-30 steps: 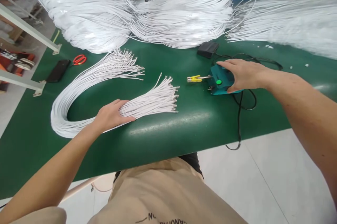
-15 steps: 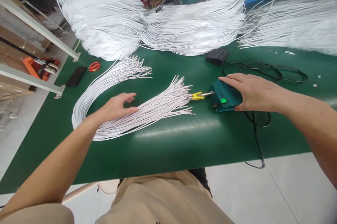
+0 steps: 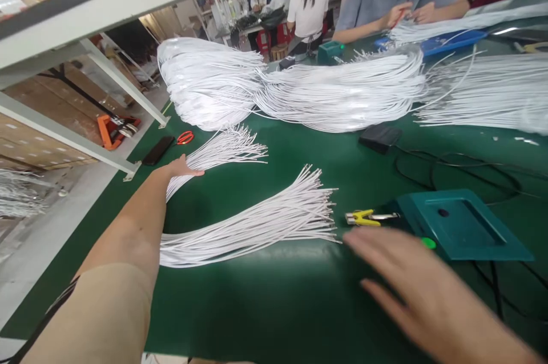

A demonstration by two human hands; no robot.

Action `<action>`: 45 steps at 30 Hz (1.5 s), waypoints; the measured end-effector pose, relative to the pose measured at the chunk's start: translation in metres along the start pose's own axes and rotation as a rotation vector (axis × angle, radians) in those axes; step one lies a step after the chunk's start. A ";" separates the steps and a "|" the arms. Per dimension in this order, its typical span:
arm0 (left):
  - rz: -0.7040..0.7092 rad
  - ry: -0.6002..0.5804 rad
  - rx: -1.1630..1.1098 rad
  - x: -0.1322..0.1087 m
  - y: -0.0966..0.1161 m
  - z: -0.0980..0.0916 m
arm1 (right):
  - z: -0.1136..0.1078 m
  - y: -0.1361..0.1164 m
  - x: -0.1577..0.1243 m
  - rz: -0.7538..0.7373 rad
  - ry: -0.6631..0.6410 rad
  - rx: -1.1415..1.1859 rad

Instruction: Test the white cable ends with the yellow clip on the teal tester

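Observation:
My left hand [image 3: 180, 168] reaches far out and lies flat, fingers stretched, on the far bundle of white cut cables [image 3: 222, 150]. A second fanned bundle of white cables [image 3: 257, 224] lies nearer, its stripped ends pointing right. My right hand [image 3: 411, 290] hovers low and blurred over the green table [image 3: 274, 307], fingers spread, holding nothing, just in front of a teal box [image 3: 460, 224] with a green lit button [image 3: 427, 243]. A yellow-handled clip [image 3: 363, 217] sticks out of the box's left side.
Big heaps of white cable [image 3: 299, 87] fill the back of the table. A black pedal [image 3: 379, 137] with black cords, red scissors [image 3: 185, 137] and a black phone [image 3: 157, 150] lie on it. Other people work at the far side. A metal frame [image 3: 107, 76] stands at left.
The view has tilted up and come closer. My left hand left the near bundle and reached to the far one. My right hand came off the teal box and pulled back toward me.

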State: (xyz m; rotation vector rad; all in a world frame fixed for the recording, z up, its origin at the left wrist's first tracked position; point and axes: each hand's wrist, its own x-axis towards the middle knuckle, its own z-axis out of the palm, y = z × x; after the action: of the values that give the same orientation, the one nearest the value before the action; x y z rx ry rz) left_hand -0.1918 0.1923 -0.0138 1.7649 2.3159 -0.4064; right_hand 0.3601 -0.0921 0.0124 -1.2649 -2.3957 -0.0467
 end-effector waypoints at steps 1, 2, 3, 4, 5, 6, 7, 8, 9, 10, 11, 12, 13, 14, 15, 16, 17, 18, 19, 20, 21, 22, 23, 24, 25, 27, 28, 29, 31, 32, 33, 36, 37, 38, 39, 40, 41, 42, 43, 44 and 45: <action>0.027 -0.010 -0.007 0.003 0.000 -0.002 | 0.012 -0.026 0.004 -0.029 -0.037 0.110; 0.049 -0.005 -0.009 0.004 0.001 -0.003 | 0.026 -0.048 0.009 -0.052 -0.124 0.209; 0.072 0.006 -0.010 0.004 0.004 -0.004 | 0.040 -0.065 0.014 -0.083 -0.234 0.291; 0.096 0.021 -0.009 0.004 0.007 -0.005 | 0.054 -0.077 0.020 -0.115 -0.313 0.346; 0.121 0.039 -0.007 0.002 0.011 -0.004 | 0.066 -0.085 0.026 -0.125 -0.359 0.370; 0.144 0.054 -0.006 -0.001 0.017 -0.003 | 0.075 -0.089 0.034 -0.143 -0.378 0.384; 0.162 0.066 -0.003 -0.004 0.023 -0.001 | 0.083 -0.091 0.042 -0.138 -0.410 0.387; 0.180 0.073 -0.002 -0.009 0.030 0.001 | 0.088 -0.090 0.050 -0.133 -0.420 0.390; 0.197 0.077 -0.004 -0.014 0.038 0.004 | 0.091 -0.088 0.058 -0.134 -0.416 0.396; 0.221 0.086 -0.007 -0.020 0.046 0.007 | 0.093 -0.086 0.064 -0.129 -0.410 0.405; 0.263 0.102 -0.012 -0.025 0.055 0.009 | 0.094 -0.083 0.070 -0.125 -0.397 0.417; 0.307 0.124 -0.019 -0.030 0.065 0.011 | 0.094 -0.081 0.073 -0.120 -0.386 0.430; 0.356 0.150 -0.028 -0.034 0.075 0.012 | 0.095 -0.079 0.076 -0.113 -0.377 0.442; 0.401 0.173 -0.037 -0.036 0.086 0.013 | 0.096 -0.078 0.077 -0.106 -0.368 0.451; 0.427 0.193 -0.046 -0.037 0.096 0.012 | 0.097 -0.076 0.078 -0.100 -0.357 0.455; 0.439 0.213 -0.056 -0.035 0.107 0.011 | 0.099 -0.074 0.078 -0.095 -0.340 0.454; 0.448 0.227 -0.064 -0.033 0.118 0.009 | 0.101 -0.072 0.078 -0.084 -0.317 0.448; 0.457 0.241 -0.070 -0.029 0.129 0.007 | 0.104 -0.069 0.079 -0.065 -0.288 0.437; 0.449 0.263 -0.079 -0.026 0.139 0.004 | 0.106 -0.067 0.079 -0.038 -0.257 0.422; 0.429 0.278 -0.080 -0.023 0.150 0.001 | 0.108 -0.064 0.079 -0.006 -0.227 0.403; 0.399 0.296 -0.072 -0.021 0.160 -0.002 | 0.110 -0.062 0.080 0.029 -0.201 0.384; 0.373 0.333 -0.064 -0.021 0.169 -0.005 | 0.111 -0.060 0.080 0.060 -0.184 0.365; 0.364 0.367 -0.056 -0.024 0.176 -0.009 | 0.112 -0.058 0.081 0.083 -0.177 0.350; 0.372 0.396 -0.058 -0.029 0.182 -0.012 | 0.114 -0.057 0.081 0.096 -0.176 0.340; 0.395 0.412 -0.071 -0.037 0.184 -0.015 | 0.115 -0.057 0.081 0.103 -0.178 0.337; 0.451 0.395 -0.142 -0.060 0.178 -0.017 | 0.117 -0.057 0.080 0.099 -0.176 0.345; 0.479 0.366 -0.182 -0.073 0.168 -0.016 | 0.118 -0.057 0.079 0.095 -0.169 0.351; 0.498 0.333 -0.214 -0.088 0.155 -0.013 | 0.120 -0.057 0.078 0.091 -0.158 0.356; 0.453 0.256 -0.245 -0.118 0.121 0.002 | 0.123 -0.057 0.077 0.086 -0.145 0.360; 0.399 0.222 -0.243 -0.132 0.102 0.012 | 0.124 -0.057 0.076 0.086 -0.142 0.360; 0.346 0.202 -0.238 -0.146 0.083 0.024 | 0.125 -0.057 0.076 0.085 -0.142 0.357; 0.312 0.360 -0.188 -0.174 0.046 0.064 | 0.127 -0.058 0.076 0.068 -0.137 0.351; 0.307 0.493 -0.179 -0.179 0.041 0.075 | 0.127 -0.058 0.075 0.062 -0.134 0.349; 0.276 0.552 -0.181 -0.183 0.039 0.083 | 0.127 -0.058 0.075 0.058 -0.131 0.346; 0.251 0.583 -0.183 -0.185 0.040 0.089 | 0.127 -0.059 0.075 0.057 -0.129 0.344; 0.231 0.593 -0.178 -0.186 0.043 0.092 | 0.126 -0.059 0.075 0.060 -0.128 0.340; 0.215 0.587 -0.161 -0.187 0.045 0.093 | 0.126 -0.059 0.074 0.063 -0.127 0.337; 0.205 0.579 -0.145 -0.187 0.048 0.092 | 0.126 -0.060 0.074 0.064 -0.126 0.334; 0.198 0.575 -0.133 -0.187 0.050 0.090 | 0.126 -0.060 0.074 0.062 -0.124 0.333; 0.192 0.575 -0.130 -0.187 0.051 0.089 | 0.126 -0.060 0.073 0.056 -0.123 0.333; 0.188 0.578 -0.132 -0.187 0.052 0.087 | 0.126 -0.060 0.073 0.049 -0.124 0.333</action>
State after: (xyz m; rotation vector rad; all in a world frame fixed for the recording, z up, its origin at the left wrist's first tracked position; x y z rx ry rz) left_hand -0.0927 0.0058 -0.0409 2.2242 2.4058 0.3281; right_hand 0.2321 -0.0418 -0.0634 -1.1953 -2.3474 0.4389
